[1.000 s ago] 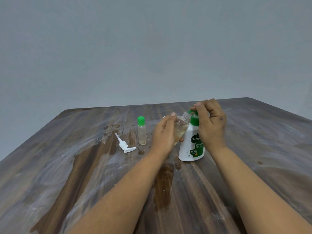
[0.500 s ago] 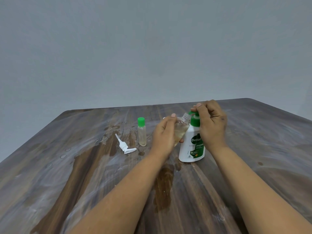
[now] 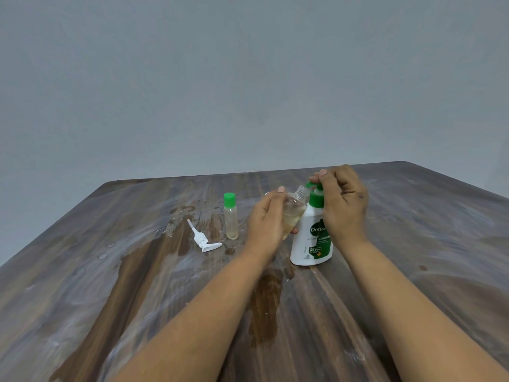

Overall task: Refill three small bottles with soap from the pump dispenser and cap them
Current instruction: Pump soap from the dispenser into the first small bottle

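The light I see is soft and even, a bit dim, with no hard shadows. The table (image 3: 413, 244) has a pale, wet shine. My view bends at the edges, so the table's sides splay out. The wall (image 3: 248, 78) looks flat and grainy. Small print is fuzzy.

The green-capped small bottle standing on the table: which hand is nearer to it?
Left. The left hand, holding the tilted open bottle, is just right of the green-capped bottle; the right hand is farther right, on the pump dispenser.
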